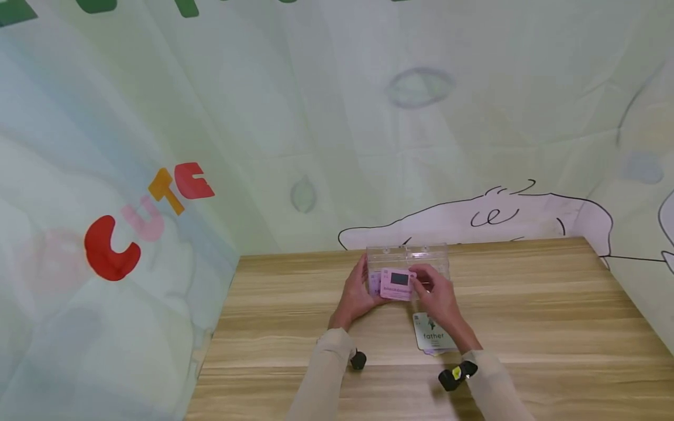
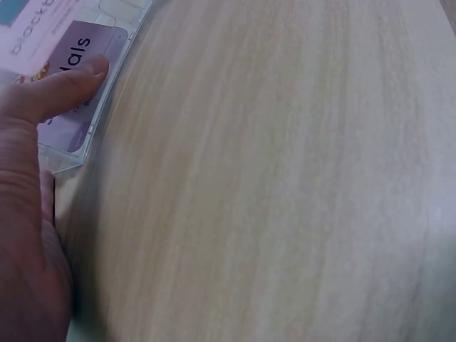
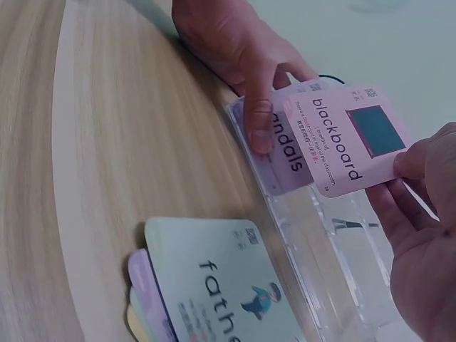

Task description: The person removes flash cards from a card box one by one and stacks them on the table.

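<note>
Over the clear plastic box (image 3: 313, 235), the right hand (image 1: 439, 298) pinches the pink card (image 3: 353, 139) marked "blackboard" by its edge. The left hand (image 1: 355, 295) grips the box's left end, thumb (image 3: 258, 121) pressing a purple card (image 3: 288, 160) reading "...ndals". Nearer the person than the box lies a card stack (image 3: 214, 285), topped "father". Bare wooden table (image 1: 553, 316) extends right of the box.

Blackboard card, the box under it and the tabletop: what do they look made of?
The blackboard card looks like coated card or thin plastic: flat, rounded corners, smooth pink face. The box looks like clear hard plastic: the wood shows through, edges glint. The tabletop shows pale wood grain, matt; possibly laminate.
</note>
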Demonstrator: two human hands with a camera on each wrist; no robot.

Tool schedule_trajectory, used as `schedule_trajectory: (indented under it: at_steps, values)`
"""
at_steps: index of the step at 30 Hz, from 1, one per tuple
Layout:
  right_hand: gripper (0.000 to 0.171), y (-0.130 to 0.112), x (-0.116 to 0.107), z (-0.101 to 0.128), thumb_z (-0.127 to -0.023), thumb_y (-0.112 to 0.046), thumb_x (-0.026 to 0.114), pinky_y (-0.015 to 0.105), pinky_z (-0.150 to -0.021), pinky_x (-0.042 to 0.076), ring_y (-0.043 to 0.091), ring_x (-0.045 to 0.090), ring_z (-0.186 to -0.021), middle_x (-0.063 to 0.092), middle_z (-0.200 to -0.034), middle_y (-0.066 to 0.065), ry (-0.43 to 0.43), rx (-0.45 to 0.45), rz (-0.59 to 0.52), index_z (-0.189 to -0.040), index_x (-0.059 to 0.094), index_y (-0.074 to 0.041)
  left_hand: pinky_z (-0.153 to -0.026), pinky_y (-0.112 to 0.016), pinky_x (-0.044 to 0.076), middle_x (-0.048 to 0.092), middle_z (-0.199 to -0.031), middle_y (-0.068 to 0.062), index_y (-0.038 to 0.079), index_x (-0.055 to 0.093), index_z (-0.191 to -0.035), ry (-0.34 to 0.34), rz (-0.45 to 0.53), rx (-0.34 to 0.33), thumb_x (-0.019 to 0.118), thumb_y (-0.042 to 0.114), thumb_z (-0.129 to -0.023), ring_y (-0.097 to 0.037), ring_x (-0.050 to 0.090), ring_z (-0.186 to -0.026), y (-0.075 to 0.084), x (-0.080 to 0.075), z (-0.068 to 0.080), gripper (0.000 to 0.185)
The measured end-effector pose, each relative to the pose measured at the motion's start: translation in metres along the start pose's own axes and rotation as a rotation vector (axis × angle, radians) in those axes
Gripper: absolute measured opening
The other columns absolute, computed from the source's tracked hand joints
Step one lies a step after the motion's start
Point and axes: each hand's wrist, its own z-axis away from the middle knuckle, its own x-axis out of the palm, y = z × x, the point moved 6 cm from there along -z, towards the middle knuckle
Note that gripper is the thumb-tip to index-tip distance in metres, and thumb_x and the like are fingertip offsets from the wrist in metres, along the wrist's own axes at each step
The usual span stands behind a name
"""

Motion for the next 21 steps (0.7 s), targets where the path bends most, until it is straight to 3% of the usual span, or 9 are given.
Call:
schedule_trajectory:
  at_steps: [9,21]
  values:
    - [0.026,0.005,-0.022,0.005,-0.100,0.000,0.065,0.051,-0.094,0.060,0.032,0.068,-0.105,0.070,-0.116,0.016,0.012,0.063,0.012,-0.125,0.065,-0.003,-0.121,-0.030,0.033,0.032,-0.166,-0.003,0.021,0.011,-0.168,-0.005,-0.018,-0.020,0.099,0.034,-0.069,-0.021,0.036,-0.150,0.000,0.001,-0.001,0.133]
    - [0.028,0.015,-0.045,0.016,-0.103,-0.004,0.063,0.051,-0.098,0.058,0.030,0.065,-0.105,0.068,-0.120,0.015,0.017,0.131,0.084,-0.130,0.064,-0.006,-0.121,-0.036,0.036,0.036,-0.164,-0.006,0.021,0.013,-0.167,-0.007,-0.009,-0.026,0.099,0.029,-0.070,-0.025,0.041,-0.147,0.000,0.001,0.000,0.130]
